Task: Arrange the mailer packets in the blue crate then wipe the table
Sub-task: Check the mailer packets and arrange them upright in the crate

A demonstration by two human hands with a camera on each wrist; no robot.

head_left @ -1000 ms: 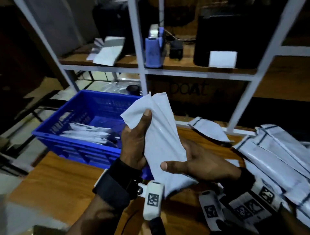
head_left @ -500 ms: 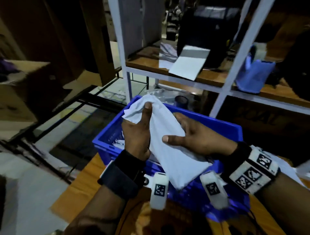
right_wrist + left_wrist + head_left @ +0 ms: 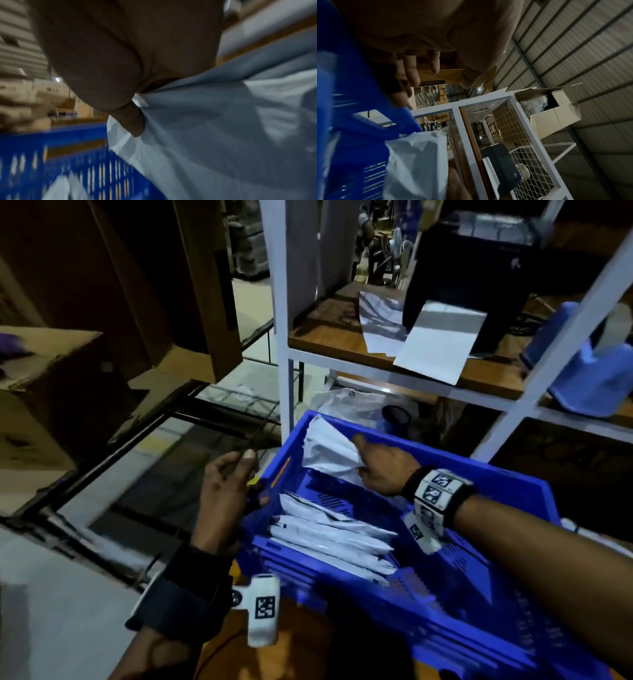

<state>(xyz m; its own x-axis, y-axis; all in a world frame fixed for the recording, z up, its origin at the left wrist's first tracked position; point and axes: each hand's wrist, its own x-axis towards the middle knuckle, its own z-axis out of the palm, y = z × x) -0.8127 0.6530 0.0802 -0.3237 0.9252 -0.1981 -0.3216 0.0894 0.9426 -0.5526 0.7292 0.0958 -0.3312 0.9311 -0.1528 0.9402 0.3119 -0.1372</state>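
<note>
The blue crate [image 3: 479,475] stands on the wooden table, with several white mailer packets [image 3: 329,539] lying stacked in its near-left part. My right hand [image 3: 380,470] reaches into the crate's far-left corner and grips a crumpled white mailer packet [image 3: 325,445], which leans against the crate wall. The right wrist view shows my thumb pressed into this packet [image 3: 205,121] above the crate wall [image 3: 51,135]. My left hand [image 3: 229,484] is at the crate's left rim, fingers loosely spread and holding nothing. In the left wrist view its fingers [image 3: 410,73] hang beside the crate [image 3: 351,121] and the packet [image 3: 416,162].
A white-framed shelf rack [image 3: 284,344] rises behind the crate, bearing a black printer [image 3: 469,278], white sheets [image 3: 435,347] and a blue object [image 3: 589,381]. A dark tape roll [image 3: 395,417] lies behind the crate. Cardboard boxes [image 3: 51,392] stand left, beyond the table edge.
My left hand has let go of the packet and moved to the crate's left rim. My right hand has carried the packet down into the crate's far-left corner.
</note>
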